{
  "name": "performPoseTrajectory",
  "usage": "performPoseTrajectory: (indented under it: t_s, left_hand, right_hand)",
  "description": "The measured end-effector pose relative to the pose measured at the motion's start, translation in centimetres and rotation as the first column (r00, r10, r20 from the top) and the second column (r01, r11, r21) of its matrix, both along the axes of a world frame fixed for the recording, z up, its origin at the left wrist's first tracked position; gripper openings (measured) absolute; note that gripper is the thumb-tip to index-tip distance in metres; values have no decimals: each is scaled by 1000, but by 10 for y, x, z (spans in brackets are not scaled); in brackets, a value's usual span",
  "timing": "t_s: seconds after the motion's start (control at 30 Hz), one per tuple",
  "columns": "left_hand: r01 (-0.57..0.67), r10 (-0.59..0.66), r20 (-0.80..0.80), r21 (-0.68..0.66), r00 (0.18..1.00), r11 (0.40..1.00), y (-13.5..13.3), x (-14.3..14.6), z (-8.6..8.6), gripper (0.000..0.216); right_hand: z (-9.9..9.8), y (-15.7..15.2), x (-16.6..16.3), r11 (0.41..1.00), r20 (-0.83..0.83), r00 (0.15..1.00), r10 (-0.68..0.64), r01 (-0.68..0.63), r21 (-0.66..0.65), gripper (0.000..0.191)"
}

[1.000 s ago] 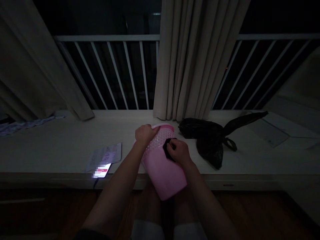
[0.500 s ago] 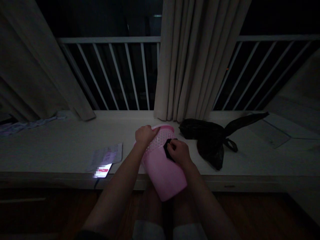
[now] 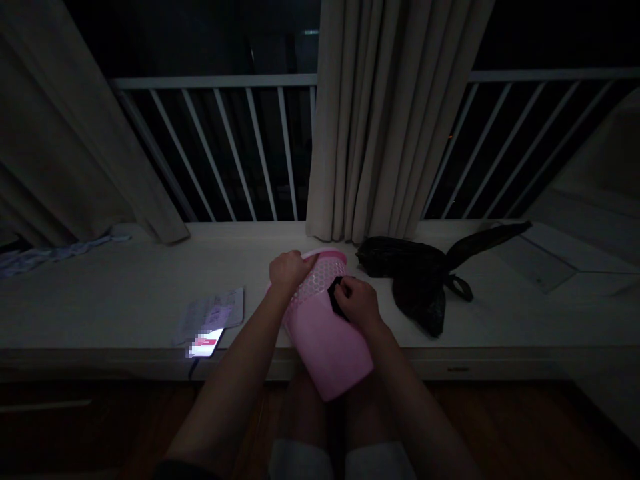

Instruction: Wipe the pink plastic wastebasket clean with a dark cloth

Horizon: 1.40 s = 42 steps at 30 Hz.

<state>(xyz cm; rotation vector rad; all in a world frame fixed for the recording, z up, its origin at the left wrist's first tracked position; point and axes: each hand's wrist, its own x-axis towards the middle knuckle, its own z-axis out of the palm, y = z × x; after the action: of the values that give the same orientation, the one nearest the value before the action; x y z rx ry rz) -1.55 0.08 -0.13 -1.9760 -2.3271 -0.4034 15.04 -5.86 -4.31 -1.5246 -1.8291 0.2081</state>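
A pink plastic basket (image 3: 327, 353), perhaps a wastebasket, lies tilted across the front edge of the sill, its rim toward the window and its base toward me. The upper wall is a lattice of holes; the lower wall is solid. Gripping the rim on its left side is my left hand (image 3: 290, 270), with the thumb along the edge. My right hand (image 3: 357, 303) is closed on a dark cloth (image 3: 337, 298), pressed against the right side of the basket wall. Most of the cloth is hidden beneath the fingers.
To the right on the white sill (image 3: 135, 293) lies a knotted black plastic bag (image 3: 420, 287). Papers (image 3: 213, 312) and a lit phone (image 3: 207, 343) with a cable are at the left. Curtains (image 3: 370, 120) and a white railing (image 3: 215, 81) stand behind.
The camera view has shifted very slightly. Both hands, the basket and the cloth keep almost the same positions.
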Motion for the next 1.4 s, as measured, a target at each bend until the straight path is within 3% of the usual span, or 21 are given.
performPoseTrajectory:
  t_s: [0.1, 0.57, 1.0, 1.4]
  left_hand:
    - [2, -2, -1, -5, 1000, 1000, 0, 0, 0, 78]
    - [47, -47, -39, 6, 998, 999, 0, -2, -2, 78]
    - [176, -176, -14, -12, 984, 984, 1, -13, 0, 64]
    - [214, -214, 6, -3, 977, 977, 5, -17, -2, 63]
  right_hand:
    - [-1, -1, 0, 999, 23, 999, 37, -38, 22, 21]
    - [0, 1, -2, 998, -20, 998, -61, 61, -23, 24]
    - [1, -1, -5, 999, -29, 999, -46, 45, -22, 23]
    - [-1, 1, -5, 999, -17, 999, -39, 39, 8, 22]
